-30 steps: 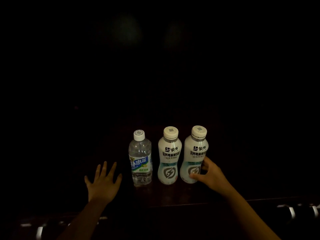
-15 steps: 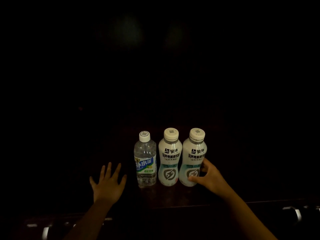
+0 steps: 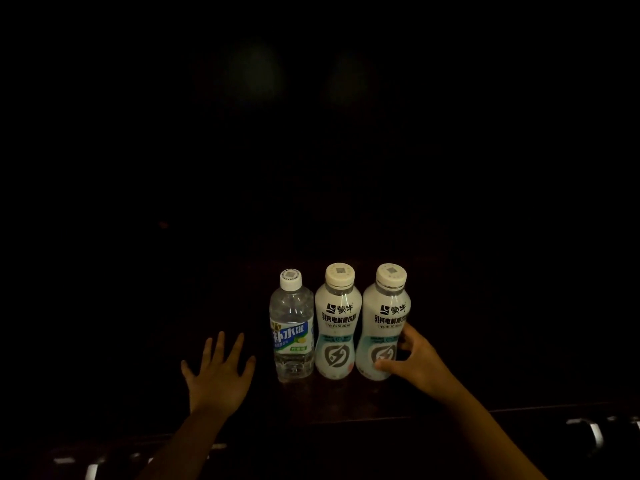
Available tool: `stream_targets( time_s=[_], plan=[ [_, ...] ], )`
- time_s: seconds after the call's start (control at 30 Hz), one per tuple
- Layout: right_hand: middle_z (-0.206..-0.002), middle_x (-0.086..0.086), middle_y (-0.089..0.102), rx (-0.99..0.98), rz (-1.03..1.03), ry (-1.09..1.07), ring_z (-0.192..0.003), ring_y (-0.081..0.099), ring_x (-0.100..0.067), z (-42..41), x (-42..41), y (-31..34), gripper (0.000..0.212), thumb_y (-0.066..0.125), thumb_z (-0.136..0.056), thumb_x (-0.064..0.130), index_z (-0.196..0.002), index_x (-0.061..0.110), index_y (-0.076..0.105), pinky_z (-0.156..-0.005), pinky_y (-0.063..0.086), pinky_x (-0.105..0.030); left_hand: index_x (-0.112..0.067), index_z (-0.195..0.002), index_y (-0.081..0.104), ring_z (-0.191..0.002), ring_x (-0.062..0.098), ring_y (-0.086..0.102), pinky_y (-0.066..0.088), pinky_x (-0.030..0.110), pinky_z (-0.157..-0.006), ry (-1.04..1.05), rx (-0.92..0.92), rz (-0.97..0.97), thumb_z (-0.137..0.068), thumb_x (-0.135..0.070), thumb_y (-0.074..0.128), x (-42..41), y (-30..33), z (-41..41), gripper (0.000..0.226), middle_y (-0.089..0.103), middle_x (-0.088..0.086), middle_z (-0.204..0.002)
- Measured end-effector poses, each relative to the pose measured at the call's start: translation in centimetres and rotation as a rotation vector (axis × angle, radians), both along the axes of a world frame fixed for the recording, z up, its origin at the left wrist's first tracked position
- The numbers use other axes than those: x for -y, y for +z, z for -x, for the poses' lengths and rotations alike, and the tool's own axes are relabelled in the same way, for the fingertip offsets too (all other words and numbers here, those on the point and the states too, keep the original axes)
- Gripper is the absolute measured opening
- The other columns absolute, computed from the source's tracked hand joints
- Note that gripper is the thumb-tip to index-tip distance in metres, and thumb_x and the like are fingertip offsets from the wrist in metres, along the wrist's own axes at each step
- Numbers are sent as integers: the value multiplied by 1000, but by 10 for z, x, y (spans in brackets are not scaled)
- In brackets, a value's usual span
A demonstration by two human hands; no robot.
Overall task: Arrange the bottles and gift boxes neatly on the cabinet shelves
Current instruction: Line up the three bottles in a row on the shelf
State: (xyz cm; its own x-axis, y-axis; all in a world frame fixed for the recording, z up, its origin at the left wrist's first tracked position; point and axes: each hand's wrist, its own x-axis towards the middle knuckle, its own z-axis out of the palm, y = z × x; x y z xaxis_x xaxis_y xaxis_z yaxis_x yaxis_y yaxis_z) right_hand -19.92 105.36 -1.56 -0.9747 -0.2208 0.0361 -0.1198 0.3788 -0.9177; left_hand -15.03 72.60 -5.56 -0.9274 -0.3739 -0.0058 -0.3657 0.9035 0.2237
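Three bottles stand upright in a row on the dark shelf [image 3: 346, 403]. Taking the middle white bottle [image 3: 337, 323] as my landmark, the clear water bottle [image 3: 292, 327] stands just beside it on its left, and the second white bottle [image 3: 385, 323] just beside it on its right. My right hand [image 3: 417, 365] wraps that second white bottle low down, thumb in front. My left hand [image 3: 218, 374] lies flat, fingers spread, left of the water bottle, not touching it.
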Motion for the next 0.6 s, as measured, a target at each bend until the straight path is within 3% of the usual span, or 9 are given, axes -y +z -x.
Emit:
stream_targets(
  time_s=[0.4,0.6],
  plan=[
    [-114,16,58,42,4,25,-105,55,-4,1,0,1,71,83,-60,19,-110,49,42,-69,52,-16,-39,-144,-2,-145,20,-12,-3,61,-112,-3,65,20,-91,-58,19,-2,6,0,60,-9,0,-159],
    [-118,10,56,80,-81,68,-109,55,-10,1,1,17,81,82,-60,15,-127,28,38,-78,52,-22,-37,-145,-2,-145,27,-8,5,62,-112,-56,305,-25,-90,-60,24,3,35,6,65,-9,4,-159]
  ],
)
